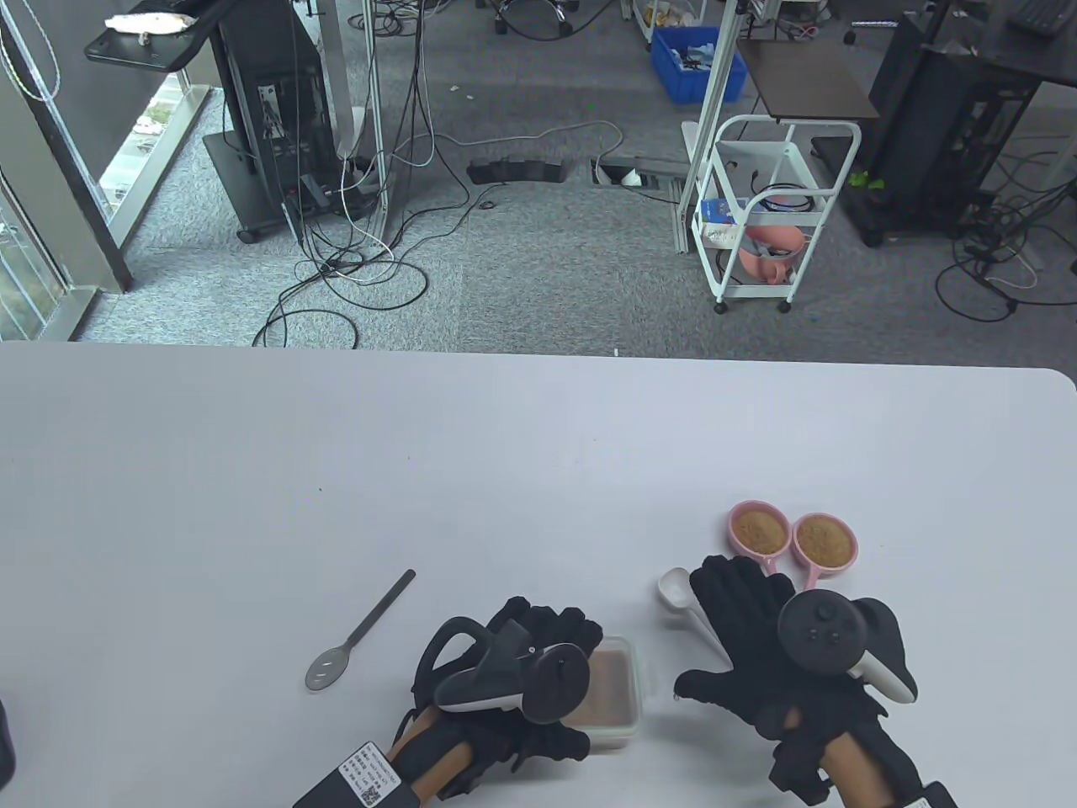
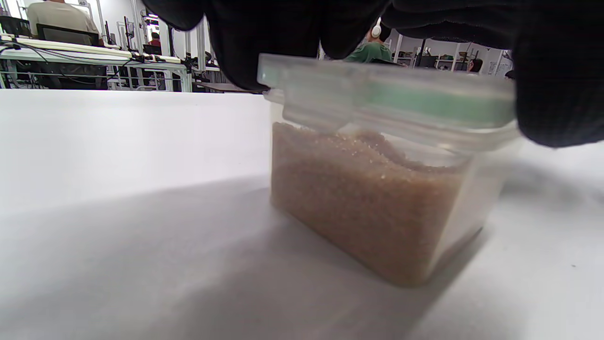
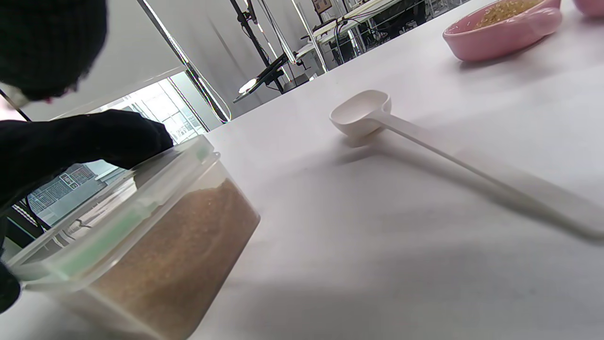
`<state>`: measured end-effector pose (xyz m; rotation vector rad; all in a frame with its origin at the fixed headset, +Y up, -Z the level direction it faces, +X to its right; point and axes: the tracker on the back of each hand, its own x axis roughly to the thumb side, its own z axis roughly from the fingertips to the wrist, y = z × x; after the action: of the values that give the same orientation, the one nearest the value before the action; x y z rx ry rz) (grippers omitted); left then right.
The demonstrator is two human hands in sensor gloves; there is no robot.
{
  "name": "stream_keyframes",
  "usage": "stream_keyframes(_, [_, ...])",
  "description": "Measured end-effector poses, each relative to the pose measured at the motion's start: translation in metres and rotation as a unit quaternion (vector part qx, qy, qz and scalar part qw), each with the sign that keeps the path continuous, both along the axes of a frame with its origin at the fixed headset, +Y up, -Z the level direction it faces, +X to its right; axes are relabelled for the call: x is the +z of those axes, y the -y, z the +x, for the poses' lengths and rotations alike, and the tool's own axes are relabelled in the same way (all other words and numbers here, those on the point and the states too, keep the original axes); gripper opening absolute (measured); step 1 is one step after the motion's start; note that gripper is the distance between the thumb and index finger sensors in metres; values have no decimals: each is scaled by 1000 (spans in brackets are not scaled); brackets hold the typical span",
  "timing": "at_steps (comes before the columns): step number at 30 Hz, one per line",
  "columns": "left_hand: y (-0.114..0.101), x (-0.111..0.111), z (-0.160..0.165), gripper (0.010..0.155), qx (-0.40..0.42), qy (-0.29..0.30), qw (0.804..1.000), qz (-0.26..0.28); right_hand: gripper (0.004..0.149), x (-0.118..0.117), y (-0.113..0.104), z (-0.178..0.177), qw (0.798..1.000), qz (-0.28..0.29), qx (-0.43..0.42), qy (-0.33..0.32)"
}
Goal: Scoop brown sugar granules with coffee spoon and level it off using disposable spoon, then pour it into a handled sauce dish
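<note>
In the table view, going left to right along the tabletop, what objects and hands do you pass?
Grey slotted metal spoon → left hand on the clear lidded plastic container of brown sugar → white plastic scoop → right hand. The two pink handled sauce dishes lie beyond the right hand.

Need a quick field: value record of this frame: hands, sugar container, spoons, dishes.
left hand: on top of the sugar container, fingers over its lid
right hand: open, fingers spread flat above the white spoon's handle, holding nothing
sugar container: clear plastic box, lid on, mostly full of brown granules
white spoon: lying on the table, bowl empty
grey spoon: lying on the table left of the container, untouched
pink sauce dishes: two, side by side, both holding brown sugar
</note>
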<state>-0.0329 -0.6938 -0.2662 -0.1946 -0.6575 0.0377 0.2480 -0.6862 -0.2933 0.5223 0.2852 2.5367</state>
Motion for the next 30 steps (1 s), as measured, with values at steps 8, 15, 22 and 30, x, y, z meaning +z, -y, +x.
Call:
stream_keyframes(8, [2,-1,1,112,0,0,1000,-10,100,0,0,0,1000,-2,1,0])
stream_keyframes(15, [1,-1,3,107,-16,-1,1000,-18,100,0,1,-1,1000,-5,2,0])
stream_keyframes(22, [1,0,2,107,-27,-3,999,-19,98,-1,7,-7,1000,-23,9,-13])
stream_keyframes(30, [-12,3,-32,105,58,-29,997,-45,86,4,0,-14,998,-29,-29,-40])
